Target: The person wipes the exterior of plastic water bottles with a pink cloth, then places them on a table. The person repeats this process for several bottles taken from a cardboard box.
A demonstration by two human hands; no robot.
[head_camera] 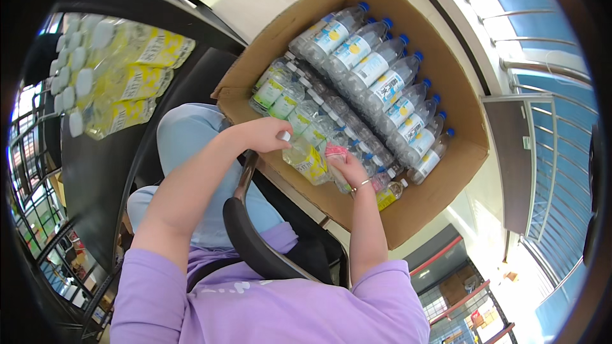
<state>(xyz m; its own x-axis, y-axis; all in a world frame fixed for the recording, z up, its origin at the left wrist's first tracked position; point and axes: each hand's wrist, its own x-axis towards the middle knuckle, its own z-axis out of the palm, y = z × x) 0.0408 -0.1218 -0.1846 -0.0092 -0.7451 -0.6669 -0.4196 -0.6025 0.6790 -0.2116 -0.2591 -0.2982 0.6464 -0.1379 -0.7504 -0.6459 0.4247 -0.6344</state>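
My left hand [268, 134] pinches the white cap of a yellow-labelled plastic bottle [310, 162], which lies tilted at the near side of a large cardboard box [425, 217]. My right hand [351, 168] is closed on a pink-and-white patterned item [336, 150], just right of that bottle. The fingers partly hide this item, so its kind is unclear. Green-labelled bottles [285, 105] lie beyond my hands inside the box. Past them is a row of clear bottles [377, 69] with blue caps and white labels.
On a black surface at the left stand several yellow-labelled bottles [138, 83] with white caps. A chair armrest [241, 220] curves between my lap and the box. Metal railings [550, 67] run along the right. Another yellow-labelled bottle [389, 195] lies in the box's near right corner.
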